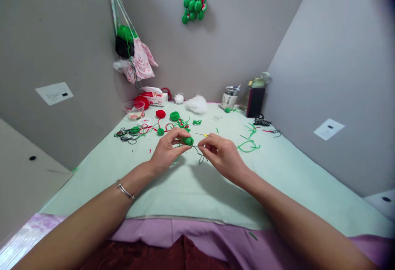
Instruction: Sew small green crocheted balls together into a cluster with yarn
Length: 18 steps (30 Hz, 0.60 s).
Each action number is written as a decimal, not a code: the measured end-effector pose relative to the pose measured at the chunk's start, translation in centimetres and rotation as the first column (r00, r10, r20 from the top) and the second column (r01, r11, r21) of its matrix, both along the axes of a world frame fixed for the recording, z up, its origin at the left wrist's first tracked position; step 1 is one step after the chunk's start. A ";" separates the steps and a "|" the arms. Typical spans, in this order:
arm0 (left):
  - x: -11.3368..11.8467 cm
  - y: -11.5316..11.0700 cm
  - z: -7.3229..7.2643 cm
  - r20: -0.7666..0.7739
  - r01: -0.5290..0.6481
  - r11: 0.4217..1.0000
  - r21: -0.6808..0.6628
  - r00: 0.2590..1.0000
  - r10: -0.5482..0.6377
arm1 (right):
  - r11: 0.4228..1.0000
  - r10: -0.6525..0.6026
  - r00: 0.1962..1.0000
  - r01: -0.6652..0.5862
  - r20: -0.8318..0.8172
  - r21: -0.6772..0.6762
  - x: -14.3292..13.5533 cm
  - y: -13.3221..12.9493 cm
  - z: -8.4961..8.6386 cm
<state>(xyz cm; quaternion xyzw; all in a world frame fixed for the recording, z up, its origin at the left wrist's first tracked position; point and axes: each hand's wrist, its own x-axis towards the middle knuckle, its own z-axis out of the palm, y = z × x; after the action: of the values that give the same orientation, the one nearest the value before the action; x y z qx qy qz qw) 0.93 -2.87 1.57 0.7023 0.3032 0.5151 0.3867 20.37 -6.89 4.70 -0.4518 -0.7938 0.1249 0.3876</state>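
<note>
My left hand (pixel 171 146) is closed around a small green crocheted ball (pixel 189 141), thumb below and fingers above it. Just to the right, my right hand (pixel 220 150) pinches dark yarn (pixel 201 158) close to the ball. The yarn runs to the ball and hangs in loose loops between the hands. A thin pale sliver shows at the right fingertips, too small to name. Behind the right fingers lies a thin tool with a yellow grip (pixel 205 135), partly hidden, perhaps a crochet hook.
Behind the hands lie green yarn (pixel 174 116), red yarn (pixel 160 114), a tangle of black yarn (pixel 126 135) and white stuffing (pixel 197 104). A plastic tub (pixel 135 109), tissue box (pixel 156 98), can of pens (pixel 230 98) and upright phone (pixel 256 102) line the back. Green scraps (pixel 249 145) lie right.
</note>
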 end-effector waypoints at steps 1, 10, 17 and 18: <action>0.1 0.0 0.0 0.015 0.006 1.000 -0.022 1.000 -0.006 | 1.000 0.003 1.000 -0.003 -0.028 -0.026 0.0 0.0 0.0; 0.6 -0.1 0.0 0.182 0.115 0.963 -0.245 0.981 -0.070 | 0.953 0.023 0.951 -0.115 -0.308 -0.282 -0.7 0.4 -0.7; 1.1 -0.4 -0.3 0.172 0.113 0.961 -0.252 0.983 -0.070 | 0.946 -0.012 0.903 -0.129 -0.430 -0.298 -1.1 0.8 -0.9; 1.1 -0.4 -0.2 0.172 0.114 0.961 -0.251 0.983 -0.072 | 0.945 -0.002 0.906 -0.137 -0.424 -0.297 -1.0 0.9 -0.9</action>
<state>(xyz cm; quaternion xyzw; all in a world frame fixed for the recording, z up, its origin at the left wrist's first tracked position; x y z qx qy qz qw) 2.04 -3.25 1.35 0.6152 0.3023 0.5071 0.5225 19.40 -5.94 3.78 -0.4431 -0.6766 0.3595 0.4654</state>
